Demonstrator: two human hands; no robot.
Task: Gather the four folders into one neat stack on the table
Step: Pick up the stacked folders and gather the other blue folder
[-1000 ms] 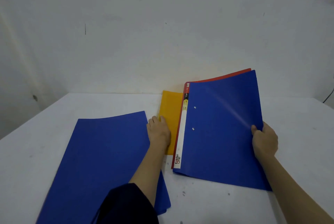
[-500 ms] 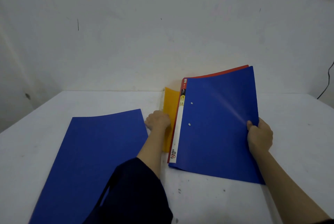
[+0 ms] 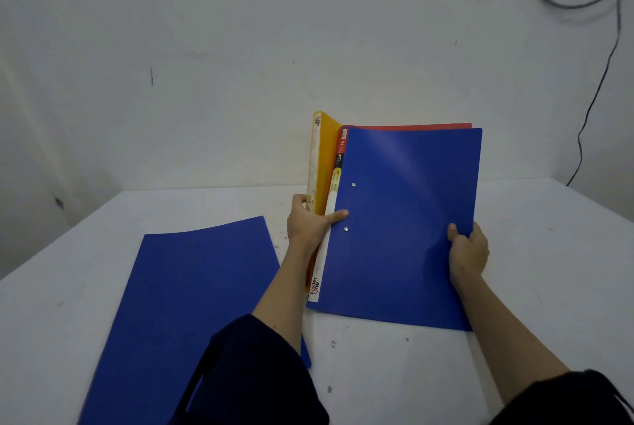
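A blue folder [image 3: 404,219] is tilted up off the white table [image 3: 394,373], with a red folder [image 3: 411,126] showing just behind its top edge. A yellow folder [image 3: 324,164] stands raised against their left side. My left hand [image 3: 310,222] grips the spine side of these three, thumb across the blue cover. My right hand [image 3: 468,248] holds the blue folder's right edge. A second blue folder [image 3: 192,304] lies flat on the table to the left, partly hidden by my left sleeve.
The table meets a pale wall [image 3: 206,81] at the back. A black cable [image 3: 597,88] hangs down the wall at the right. Small dark specks mark the table near its front.
My left hand has lifted the yellow folder from flat on the table and brought it up against the raised blue and red pair. The left blue folder has not moved.
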